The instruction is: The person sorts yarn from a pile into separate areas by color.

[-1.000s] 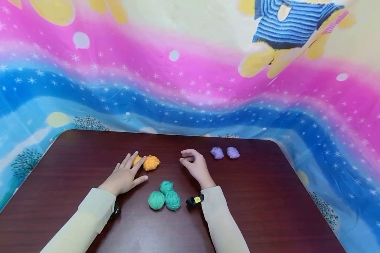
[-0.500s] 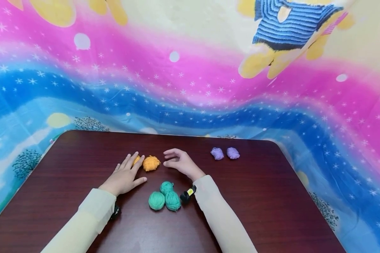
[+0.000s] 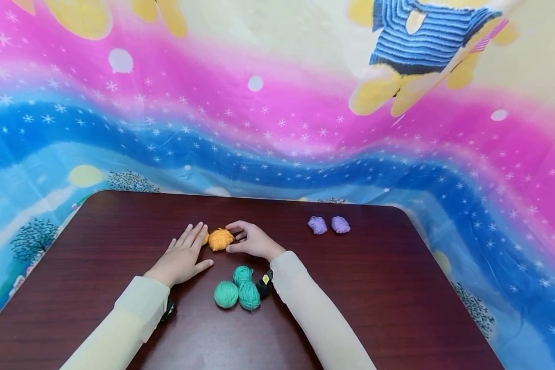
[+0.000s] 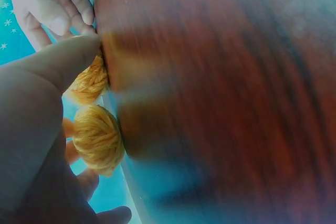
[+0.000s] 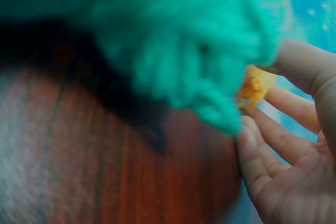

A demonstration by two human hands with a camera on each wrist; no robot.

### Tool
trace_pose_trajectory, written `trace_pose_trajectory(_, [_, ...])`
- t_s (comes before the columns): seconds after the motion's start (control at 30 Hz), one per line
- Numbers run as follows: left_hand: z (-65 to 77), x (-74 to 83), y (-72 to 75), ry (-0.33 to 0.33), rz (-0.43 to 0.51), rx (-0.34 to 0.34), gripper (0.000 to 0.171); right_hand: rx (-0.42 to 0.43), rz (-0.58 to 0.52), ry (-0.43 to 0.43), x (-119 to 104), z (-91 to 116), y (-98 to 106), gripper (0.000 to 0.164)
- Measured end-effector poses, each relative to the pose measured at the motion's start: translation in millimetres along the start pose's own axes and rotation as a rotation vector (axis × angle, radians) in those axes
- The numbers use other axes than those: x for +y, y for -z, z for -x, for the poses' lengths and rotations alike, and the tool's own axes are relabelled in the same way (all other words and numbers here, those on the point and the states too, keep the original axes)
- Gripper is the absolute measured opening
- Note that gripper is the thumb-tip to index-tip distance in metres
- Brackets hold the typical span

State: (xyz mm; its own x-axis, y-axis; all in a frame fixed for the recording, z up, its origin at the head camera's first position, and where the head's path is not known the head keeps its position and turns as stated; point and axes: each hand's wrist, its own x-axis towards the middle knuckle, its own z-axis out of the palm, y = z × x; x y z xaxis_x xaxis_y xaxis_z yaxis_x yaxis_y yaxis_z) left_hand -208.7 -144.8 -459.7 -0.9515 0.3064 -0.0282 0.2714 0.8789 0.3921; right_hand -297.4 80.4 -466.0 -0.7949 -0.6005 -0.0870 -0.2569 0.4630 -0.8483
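Head view: right hand point(image 3: 253, 240) curls its fingers round one orange yarn ball point(image 3: 220, 239) mid-tabletop; left hand point(image 3: 181, 258), fingers spread flat, touches the other point(image 4: 97, 137). Orange apparently being gathered; green balls point(image 3: 238, 293) and purple balls point(image 3: 328, 224) already grouped.

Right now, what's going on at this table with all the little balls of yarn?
A person in cream sleeves is working at a dark wooden table. Their right hand closes its fingers around an orange yarn ball, while the left hand lies flat with its fingertips against a second orange yarn ball just beside it. Three green yarn balls sit clustered near the right wrist, and two purple yarn balls lie apart toward the far right.
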Motion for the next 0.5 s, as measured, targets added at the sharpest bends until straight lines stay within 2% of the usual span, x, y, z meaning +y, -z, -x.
trace_pose_trajectory(0.5, [-0.5, -2.0, -2.7, -0.019, -0.061, 0.029, 0.065, 0.008, 0.127, -0.043, 0.5, -8.7, -6.4, 0.059])
